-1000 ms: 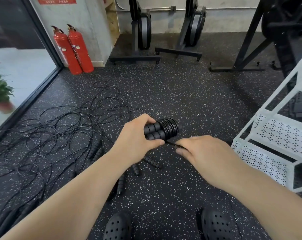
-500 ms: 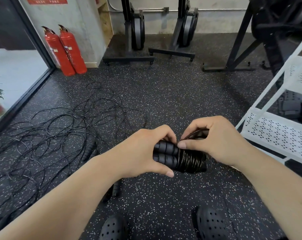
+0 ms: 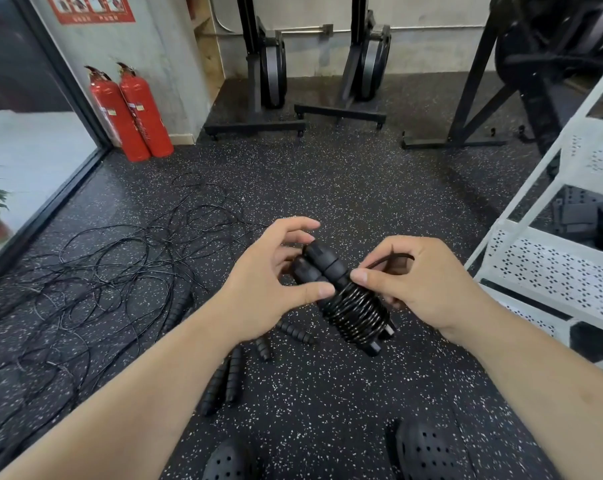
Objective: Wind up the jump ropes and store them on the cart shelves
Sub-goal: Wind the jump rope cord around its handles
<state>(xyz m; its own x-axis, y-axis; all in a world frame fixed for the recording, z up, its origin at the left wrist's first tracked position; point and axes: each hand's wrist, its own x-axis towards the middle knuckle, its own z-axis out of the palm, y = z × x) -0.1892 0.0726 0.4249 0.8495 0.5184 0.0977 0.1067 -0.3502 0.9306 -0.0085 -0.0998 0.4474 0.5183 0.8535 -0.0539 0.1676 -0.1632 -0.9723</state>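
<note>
The black jump rope with two bumpy foam handles [image 3: 327, 263] is up in the air between both grips, above the speckled black rubber floor [image 3: 345, 188]. Its thin shiny cord is wound in tight rings [image 3: 357, 315] round the lower half of the two handles, which lie side by side. The left grip [image 3: 276, 271] is closed round the bare top ends of the handles, with the thumb in front and the fingers behind. The right grip [image 3: 424, 282] pinches the last loop of cord [image 3: 392, 258] just above the rings, and its thumb tip presses on a handle.

I think the step now is to tuck in that last bit so the rings cannot spring off. To do it well, squeeze the two handles together with the left grip so they do not slide apart. Pull the loop snug with the right grip and push the end under a ring. Do not let go until it holds.

The white metal cart with holey shelves [image 3: 549, 271] stands just to the right of the right grip, so it should be an easy reach. Left of the left grip, down on the floor, lies a big messy pile of black ropes [image 3: 96, 271]. Some loose black handles [image 3: 220, 382] lie below the left grip. These look like they need winding too.
</note>
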